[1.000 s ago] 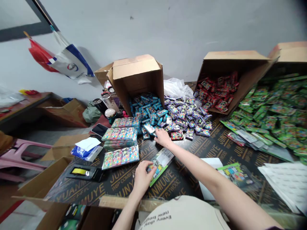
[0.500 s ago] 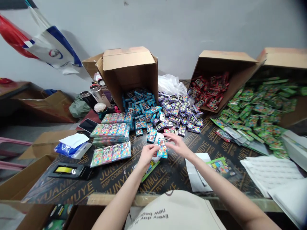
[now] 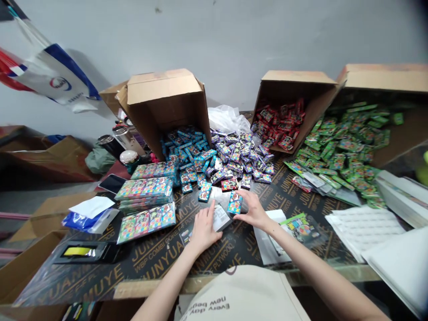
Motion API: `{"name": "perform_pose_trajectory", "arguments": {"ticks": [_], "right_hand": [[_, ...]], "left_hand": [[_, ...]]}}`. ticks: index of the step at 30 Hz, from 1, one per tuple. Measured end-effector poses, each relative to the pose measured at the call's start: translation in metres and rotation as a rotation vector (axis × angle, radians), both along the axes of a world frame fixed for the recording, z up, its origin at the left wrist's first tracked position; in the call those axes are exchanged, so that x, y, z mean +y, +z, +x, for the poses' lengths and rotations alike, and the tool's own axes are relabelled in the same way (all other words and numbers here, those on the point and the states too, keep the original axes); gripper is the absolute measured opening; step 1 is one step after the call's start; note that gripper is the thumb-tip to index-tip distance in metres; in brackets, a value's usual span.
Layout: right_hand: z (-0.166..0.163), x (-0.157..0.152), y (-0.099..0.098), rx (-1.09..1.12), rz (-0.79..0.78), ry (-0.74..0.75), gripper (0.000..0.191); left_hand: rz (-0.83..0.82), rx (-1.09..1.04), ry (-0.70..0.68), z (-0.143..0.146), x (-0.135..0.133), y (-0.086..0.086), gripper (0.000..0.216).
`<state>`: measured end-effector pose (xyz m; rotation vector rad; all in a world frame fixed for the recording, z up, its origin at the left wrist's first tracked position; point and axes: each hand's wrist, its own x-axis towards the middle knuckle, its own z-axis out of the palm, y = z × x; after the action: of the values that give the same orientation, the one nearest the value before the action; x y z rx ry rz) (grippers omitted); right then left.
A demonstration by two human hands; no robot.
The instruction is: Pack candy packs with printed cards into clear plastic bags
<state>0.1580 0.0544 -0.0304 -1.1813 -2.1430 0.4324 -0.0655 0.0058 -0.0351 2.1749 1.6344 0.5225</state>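
Observation:
My right hand pinches a small blue card pack by its edge and holds it upright just above the dark printed table. My left hand lies flat, fingers stretched out, on a clear packaging tray in front of me. Just beyond both hands lie piles of blue packs and purple packs.
Tipped cardboard boxes spill blue packs, red packs and green packs. Stacked filled trays lie at the left, white sheets at the right. Flasks, a phone and a tape holder sit further left.
My right hand took a blue pack from the pile and drew it back towards me. My left hand went from meeting it in the air to lying flat on the tray.

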Motion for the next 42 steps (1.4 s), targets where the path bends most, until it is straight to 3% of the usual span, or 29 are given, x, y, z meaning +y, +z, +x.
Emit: {"name": "perform_pose_trajectory", "arguments": {"ticks": [4,10,12,14,17,20,24,26,29,32,36,40,42], "right_hand": [[0.008,-0.013,0.008,-0.024,-0.042,0.094,0.077],[0.011,-0.026,0.021,0.018,-0.223,0.332,0.076],[0.009,-0.028,0.018,0.017,-0.243,0.345,0.085],[0.006,-0.030,0.012,0.020,-0.208,0.266,0.095],[0.001,-0.034,0.007,-0.021,-0.153,0.212,0.079],[-0.005,-0.033,0.011,-0.108,-0.153,0.309,0.058],[-0.008,-0.012,0.017,-0.223,-0.086,0.434,0.052],[-0.003,0.010,0.016,-0.259,-0.052,0.297,0.046],[0.015,0.052,0.009,-0.352,-0.101,-0.148,0.044],[0.031,0.087,0.002,-0.415,-0.145,-0.249,0.065],[0.036,0.096,-0.003,-0.439,-0.165,-0.174,0.078],[0.040,0.075,-0.008,-0.348,-0.219,0.243,0.080],[0.045,0.064,-0.011,-0.303,-0.221,0.355,0.083]], "left_hand": [[0.021,-0.148,-0.058,0.000,-0.010,0.008,0.102],[-0.087,-0.282,-0.084,0.001,-0.019,0.015,0.105],[-0.098,-0.286,-0.096,0.002,-0.020,0.015,0.105],[-0.087,-0.289,-0.072,0.002,-0.020,0.014,0.104],[-0.060,-0.294,-0.018,0.001,-0.019,0.014,0.102],[-0.062,-0.272,-0.008,0.000,-0.020,0.014,0.101],[-0.049,-0.197,-0.021,0.000,-0.021,0.016,0.101],[-0.049,-0.081,-0.071,0.001,-0.020,0.017,0.098],[-0.081,0.161,-0.174,0.005,-0.021,0.018,0.093],[-0.109,0.328,-0.270,0.012,-0.021,0.017,0.082],[-0.121,0.402,-0.307,0.018,-0.019,0.018,0.054],[-0.110,0.387,-0.290,0.018,-0.019,0.019,0.051],[-0.115,0.344,-0.274,0.016,-0.020,0.016,0.061]]}}
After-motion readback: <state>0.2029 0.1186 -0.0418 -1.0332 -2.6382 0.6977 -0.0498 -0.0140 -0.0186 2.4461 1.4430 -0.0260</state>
